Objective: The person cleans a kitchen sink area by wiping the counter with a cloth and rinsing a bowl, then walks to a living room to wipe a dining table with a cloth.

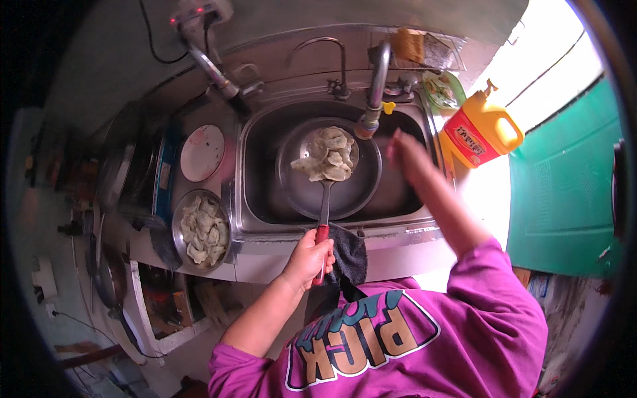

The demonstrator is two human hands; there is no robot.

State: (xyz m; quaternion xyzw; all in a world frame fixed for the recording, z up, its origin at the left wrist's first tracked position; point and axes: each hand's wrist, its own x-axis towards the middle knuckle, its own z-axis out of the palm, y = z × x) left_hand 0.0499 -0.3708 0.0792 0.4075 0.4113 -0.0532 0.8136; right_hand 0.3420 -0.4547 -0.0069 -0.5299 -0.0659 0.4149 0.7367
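Note:
My left hand (309,259) grips the red handle of a metal skimmer ladle (326,201). Several cooked dumplings (332,154) are heaped in its bowl, one hanging past the left rim. Beneath the ladle, a wide metal basin (303,196) sits in the stainless steel sink (405,199). My right hand (399,149) is blurred over the sink's right side, close to the faucet (379,79) with a yellow lever; its fingers cannot be made out clearly. More dumplings (203,226) fill a metal bowl (180,248) on the counter left of the sink.
A white plate (202,153) lies behind the dumpling bowl. Beside it stands a gas stove (144,169). To the right are a yellow detergent jug (480,129) and a green dish with scraps (443,89). A thin gooseneck tap (342,64) rises behind the sink.

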